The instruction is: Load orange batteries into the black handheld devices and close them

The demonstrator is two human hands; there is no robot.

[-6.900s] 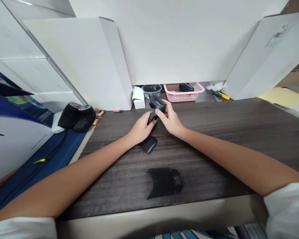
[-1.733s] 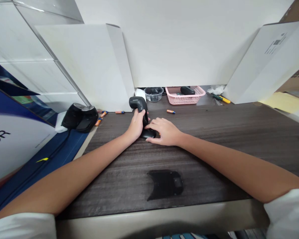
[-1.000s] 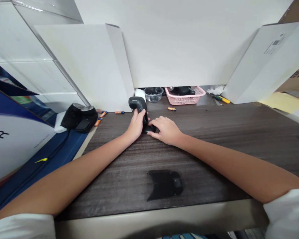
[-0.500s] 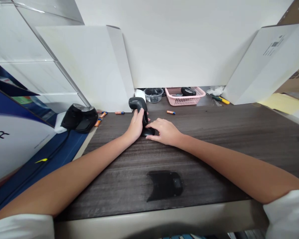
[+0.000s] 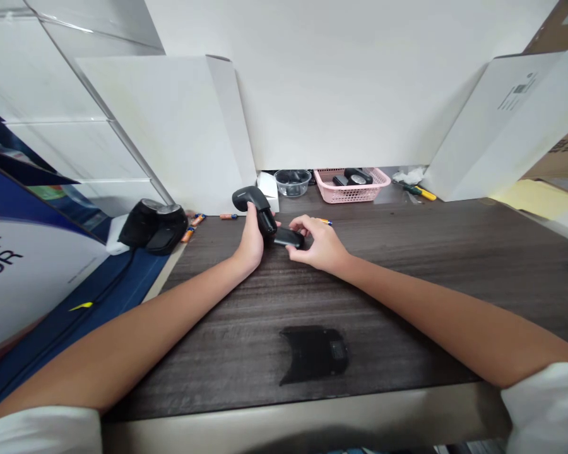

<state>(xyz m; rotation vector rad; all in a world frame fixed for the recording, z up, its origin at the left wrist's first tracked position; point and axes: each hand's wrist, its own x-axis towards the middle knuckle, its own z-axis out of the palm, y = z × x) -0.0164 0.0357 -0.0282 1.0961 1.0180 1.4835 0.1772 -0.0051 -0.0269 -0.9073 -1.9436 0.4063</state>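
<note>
My left hand (image 5: 250, 244) is wrapped round the handle of a black handheld device (image 5: 256, 203), whose rounded head tilts up to the left. Between the thumb and fingers of my right hand (image 5: 320, 243) is a black oblong piece (image 5: 288, 238), its left end close beneath the handle; whether the two touch I cannot tell. A flat dark plate (image 5: 315, 354) lies near the front edge of the table. Just behind my right fingers an orange battery (image 5: 325, 221) is partly hidden.
At the back stand a pink basket (image 5: 351, 194) with black items, a clear bowl (image 5: 292, 184) and a yellow-handled tool (image 5: 424, 192). Several batteries (image 5: 188, 234) lie at the left beside a black double-topped device (image 5: 154, 228). White boxes (image 5: 170, 132) rise behind.
The handheld device has tilted and shifted left in my left hand. The black oblong piece has come away from upright alignment with the handle, and my right hand has moved slightly right and up.
</note>
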